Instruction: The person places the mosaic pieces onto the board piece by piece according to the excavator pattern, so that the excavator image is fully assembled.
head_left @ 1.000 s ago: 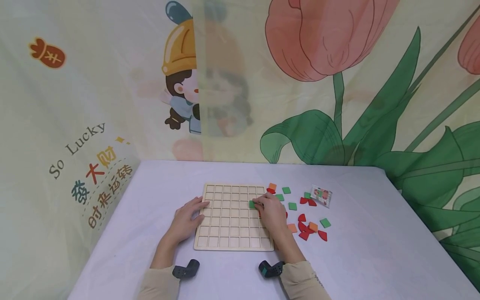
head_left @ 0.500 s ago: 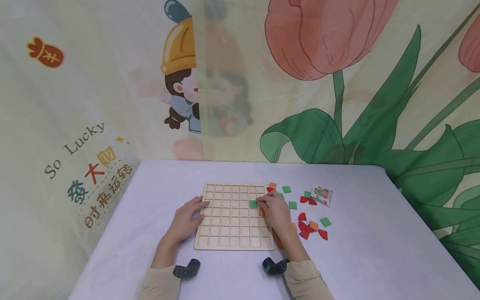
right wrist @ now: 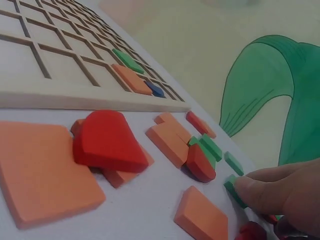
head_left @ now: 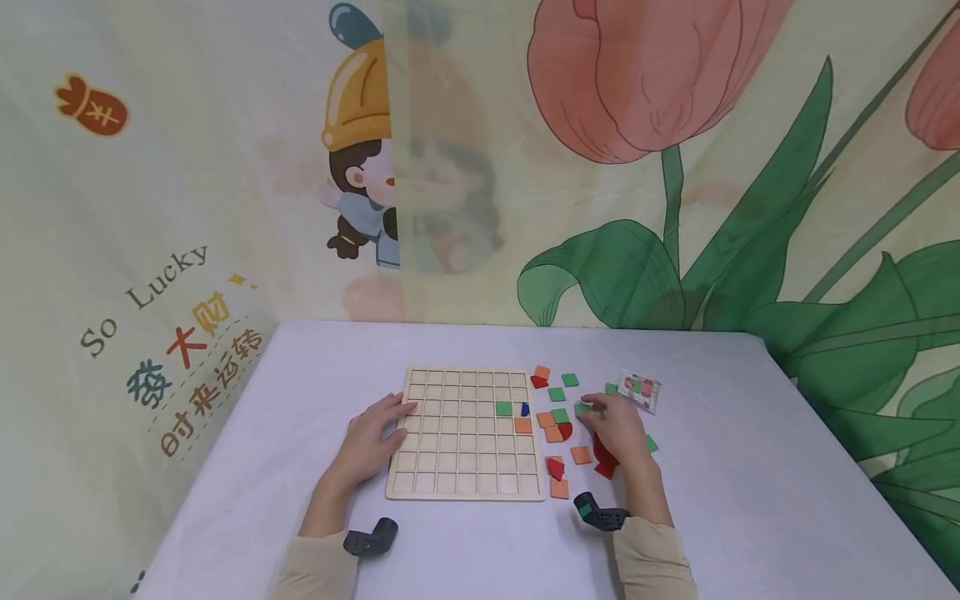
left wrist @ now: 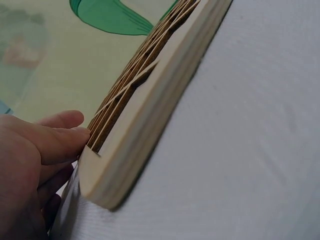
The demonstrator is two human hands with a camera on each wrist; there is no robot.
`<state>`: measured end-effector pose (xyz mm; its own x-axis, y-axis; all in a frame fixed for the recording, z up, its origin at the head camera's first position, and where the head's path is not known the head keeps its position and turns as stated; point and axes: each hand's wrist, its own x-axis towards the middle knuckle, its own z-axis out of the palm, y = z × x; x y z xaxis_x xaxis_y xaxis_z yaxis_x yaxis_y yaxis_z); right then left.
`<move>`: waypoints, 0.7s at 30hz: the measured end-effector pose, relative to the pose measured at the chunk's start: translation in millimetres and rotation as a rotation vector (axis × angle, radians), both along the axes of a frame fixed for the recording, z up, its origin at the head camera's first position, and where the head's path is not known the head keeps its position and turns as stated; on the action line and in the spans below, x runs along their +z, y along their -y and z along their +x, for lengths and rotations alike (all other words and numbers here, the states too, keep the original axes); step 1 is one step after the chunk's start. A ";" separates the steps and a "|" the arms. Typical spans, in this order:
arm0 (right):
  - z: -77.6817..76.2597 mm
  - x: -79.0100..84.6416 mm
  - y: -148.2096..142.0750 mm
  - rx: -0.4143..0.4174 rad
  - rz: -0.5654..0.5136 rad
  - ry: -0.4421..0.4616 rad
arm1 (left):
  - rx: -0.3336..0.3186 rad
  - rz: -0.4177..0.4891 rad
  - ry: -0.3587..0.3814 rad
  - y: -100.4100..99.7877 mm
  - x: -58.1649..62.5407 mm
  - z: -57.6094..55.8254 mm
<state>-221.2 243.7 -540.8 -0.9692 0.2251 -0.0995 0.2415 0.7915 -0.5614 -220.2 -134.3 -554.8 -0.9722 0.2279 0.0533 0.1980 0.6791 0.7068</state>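
Observation:
A wooden grid board (head_left: 450, 462) lies flat on the white table. My left hand (head_left: 372, 439) rests at its left edge, fingers fairly straight; the left wrist view shows the fingertips against the board's rim (left wrist: 145, 140). In the board's cells sit a green square tile (head_left: 503, 408), an orange square tile (head_left: 522, 426) and a small blue piece (head_left: 525, 409). Right of the board, my right hand (head_left: 617, 425) pinches a loose green square tile (right wrist: 234, 191) between thumb and finger. The hand hides part of the loose tiles beneath it.
Loose orange tiles (head_left: 581, 455), green tiles (head_left: 570, 380) and red rounded pieces (right wrist: 107, 142) lie scattered right of the board, some overlapping. A small printed packet (head_left: 640, 390) lies behind the right hand. A printed curtain (head_left: 465, 292) hangs behind the table.
My right hand has let go at the board and moved right to a loose green tile. The green tile stays in its cell, and the blue piece now shows. The left hand has not moved.

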 end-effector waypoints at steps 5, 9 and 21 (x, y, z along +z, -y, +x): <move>-1.3 -2.6 1.8 0.005 0.000 0.024 | 0.002 0.016 0.009 1.2 -0.7 0.5; -2.5 -5.0 4.2 0.008 0.006 0.019 | 0.000 0.016 0.012 1.6 -1.6 0.2; -3.1 -5.3 5.2 -0.026 -0.002 0.000 | -0.005 0.012 -0.008 0.8 -3.0 -1.2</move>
